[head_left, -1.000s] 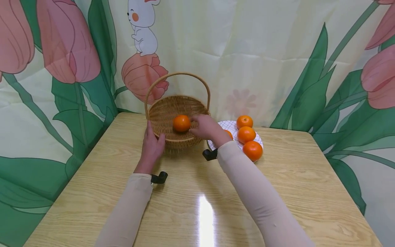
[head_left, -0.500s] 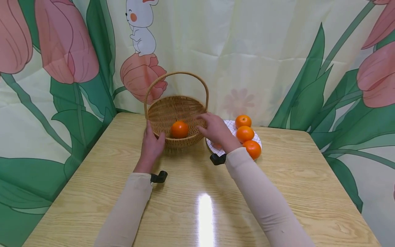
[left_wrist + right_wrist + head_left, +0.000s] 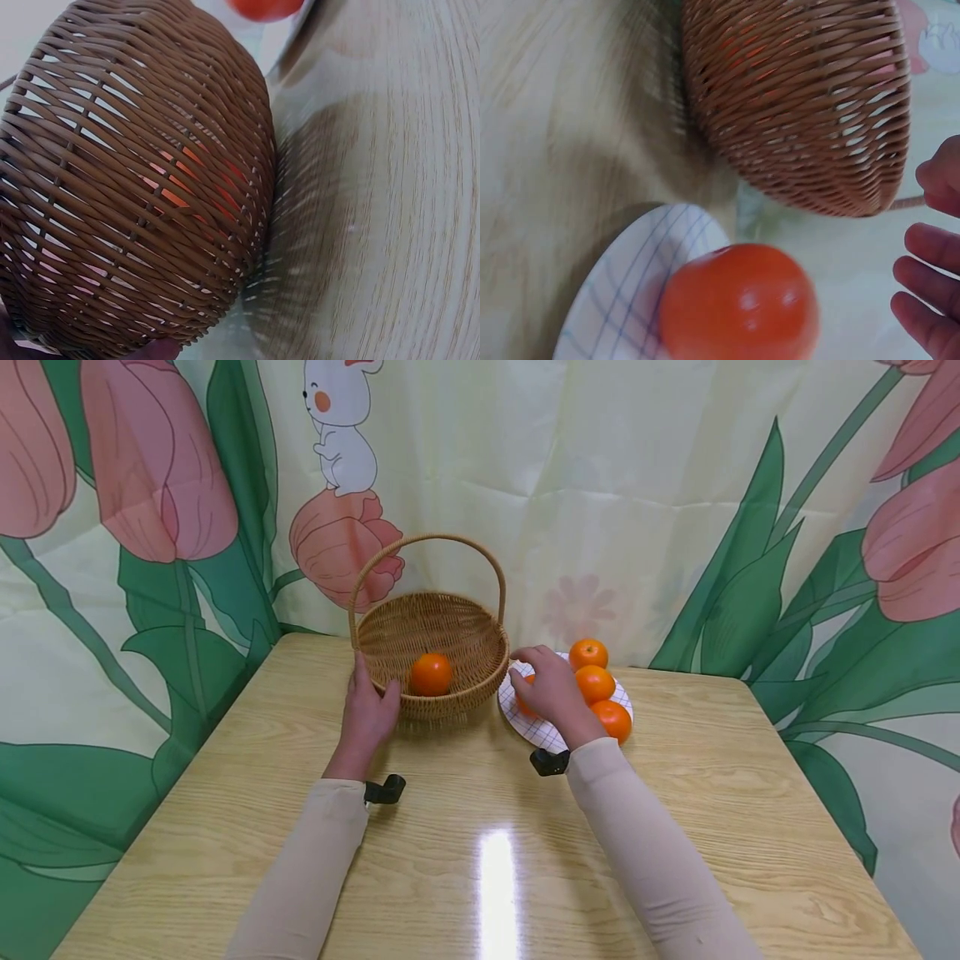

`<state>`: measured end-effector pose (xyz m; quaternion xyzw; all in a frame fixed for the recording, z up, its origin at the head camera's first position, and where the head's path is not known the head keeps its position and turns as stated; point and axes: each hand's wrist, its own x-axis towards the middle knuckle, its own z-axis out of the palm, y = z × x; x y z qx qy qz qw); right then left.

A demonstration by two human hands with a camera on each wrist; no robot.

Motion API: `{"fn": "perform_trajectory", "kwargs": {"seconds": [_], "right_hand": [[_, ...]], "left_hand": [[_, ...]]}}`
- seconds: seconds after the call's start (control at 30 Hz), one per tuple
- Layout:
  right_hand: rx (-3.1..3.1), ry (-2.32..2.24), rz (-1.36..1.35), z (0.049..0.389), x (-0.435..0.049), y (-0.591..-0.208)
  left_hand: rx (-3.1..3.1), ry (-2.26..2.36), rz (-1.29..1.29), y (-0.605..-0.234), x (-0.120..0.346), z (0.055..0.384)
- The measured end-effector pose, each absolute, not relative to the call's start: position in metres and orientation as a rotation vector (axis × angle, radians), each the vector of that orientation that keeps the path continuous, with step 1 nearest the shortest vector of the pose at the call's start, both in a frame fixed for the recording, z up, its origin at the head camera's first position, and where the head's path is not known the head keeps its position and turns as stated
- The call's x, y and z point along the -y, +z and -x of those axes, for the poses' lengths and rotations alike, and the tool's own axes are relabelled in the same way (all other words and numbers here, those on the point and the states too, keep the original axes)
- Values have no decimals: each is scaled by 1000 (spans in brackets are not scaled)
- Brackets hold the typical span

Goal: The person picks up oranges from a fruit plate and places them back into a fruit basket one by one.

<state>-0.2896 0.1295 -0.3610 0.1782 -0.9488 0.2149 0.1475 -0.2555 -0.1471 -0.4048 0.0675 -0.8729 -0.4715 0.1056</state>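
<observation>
Compared with a second ago, our right hand [image 3: 551,689] is out of the wicker basket [image 3: 459,702] and above the checked plate [image 3: 536,732], fingers loosely spread and bare. The orange fruit [image 3: 431,675] now lies lower, against the basket's near wall, free of our fingertips. Our left hand [image 3: 367,714] still holds the near left rim. We see four more fruits [image 3: 595,684] on the plate.

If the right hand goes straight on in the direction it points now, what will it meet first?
Probably the wicker basket, at its right rim: in the head view, the right hand points toward it. The hand's height is unclear, so it might pass over the rim.
</observation>
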Motion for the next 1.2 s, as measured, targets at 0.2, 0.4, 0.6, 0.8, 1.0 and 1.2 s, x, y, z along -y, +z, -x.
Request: {"fn": "perform_trajectory", "kwargs": {"seconds": [0.2, 0.4, 0.6, 0.8, 1.0, 1.2], "right_hand": [[2762, 636, -474, 290, -141, -374], [2799, 668, -433, 291, -149, -385], [2926, 625, -376, 293, -156, -396], [3020, 606, -339, 297, -160, -408], [3040, 651, -322, 298, -161, -414], [3055, 692, -266, 295, -160, -414]], "left_hand": [[2576, -1386, -190, -406, 147, 257], [2591, -1393, -168, -405, 146, 257], [2597, -1391, -161, -405, 147, 257], [2596, -1395, -158, -406, 148, 259], [2602, -1399, -164, -407, 150, 260], [2614, -1392, -142, -408, 151, 260]]}}
